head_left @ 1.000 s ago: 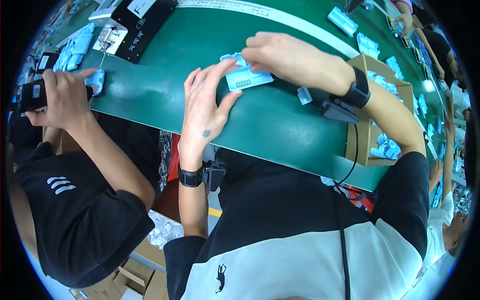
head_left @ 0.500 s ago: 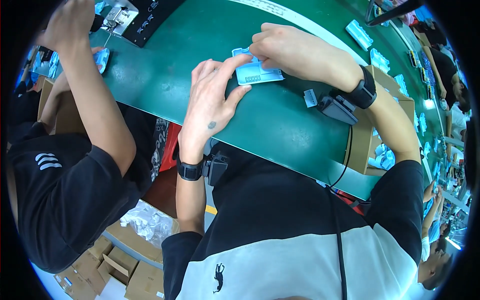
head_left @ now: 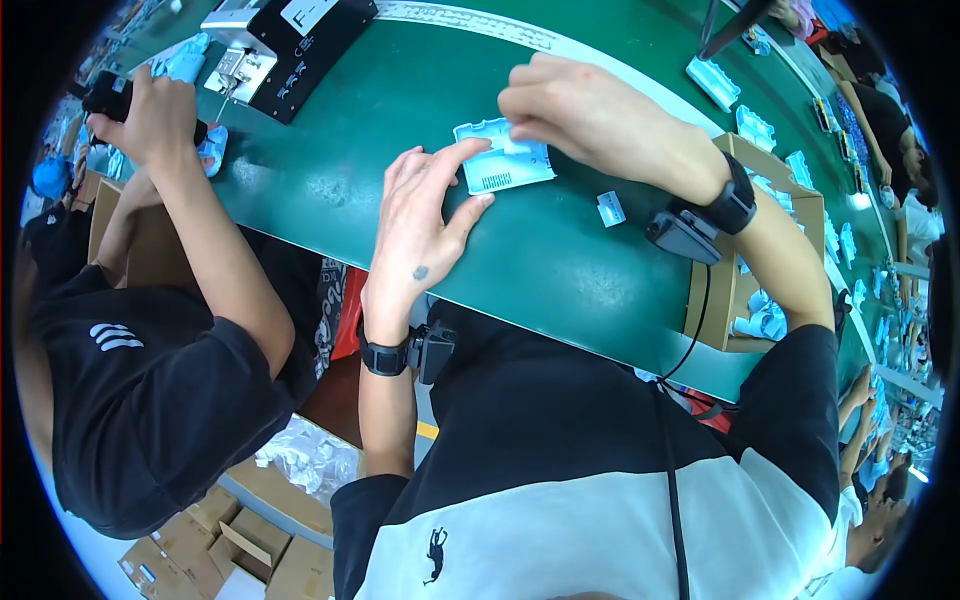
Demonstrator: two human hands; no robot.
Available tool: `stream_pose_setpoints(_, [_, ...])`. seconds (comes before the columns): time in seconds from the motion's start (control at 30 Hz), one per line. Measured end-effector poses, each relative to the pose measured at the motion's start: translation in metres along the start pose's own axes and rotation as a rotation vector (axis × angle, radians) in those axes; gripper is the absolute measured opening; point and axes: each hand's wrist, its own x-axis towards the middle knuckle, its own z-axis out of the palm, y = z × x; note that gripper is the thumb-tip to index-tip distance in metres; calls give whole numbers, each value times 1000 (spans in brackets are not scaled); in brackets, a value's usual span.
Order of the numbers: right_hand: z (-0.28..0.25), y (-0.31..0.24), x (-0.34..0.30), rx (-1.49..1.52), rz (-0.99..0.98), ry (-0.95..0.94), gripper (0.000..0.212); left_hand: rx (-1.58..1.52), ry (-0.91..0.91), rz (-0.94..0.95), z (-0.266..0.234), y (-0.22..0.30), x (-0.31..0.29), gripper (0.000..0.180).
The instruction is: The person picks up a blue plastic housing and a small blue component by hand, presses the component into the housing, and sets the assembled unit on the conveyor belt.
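Observation:
A light blue plastic shell (head_left: 522, 172) with a slotted grille lies on the green table in front of me. My left hand (head_left: 425, 215) holds it by its left side, the index finger over the shell and the thumb at its lower edge. Above the shell's upper right corner, my right hand (head_left: 570, 105) is closed with the fingers curled in. Whatever those fingers may pinch is hidden. To the right of the shell lies a small pale rectangular piece (head_left: 610, 208) with dark print.
Cardboard box (head_left: 708, 290) with blue parts stands at right. Several blue shells (head_left: 713, 83) lie beyond it. A black machine (head_left: 290, 60) stands at far left. Beside me a co-worker's hand (head_left: 160, 115) grips a black tool over a blue part. A cable hangs from my right wrist.
The whole view has shifted slightly. My right hand has drawn back a little from the shell, so more of it shows. The co-worker's hand has come down with the black tool.

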Motion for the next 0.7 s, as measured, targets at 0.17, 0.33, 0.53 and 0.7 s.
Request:
stream_pose_setpoints(0.17, [2,-3,-6,-48,-9,14,13,36,22,61,-4,6,1,50])
stream_pose_setpoints(0.33, [9,-3,-6,-89,-26,15,14,43,31,58,0,9,4,49])
stream_pose_setpoints(0.53, [12,0,-9,-57,-25,-31,14,38,31,55,1,13,3,49])
stream_pose_setpoints(0.7, [10,-6,-9,-39,-47,-92,14,40,41,69,4,16,-1,49])
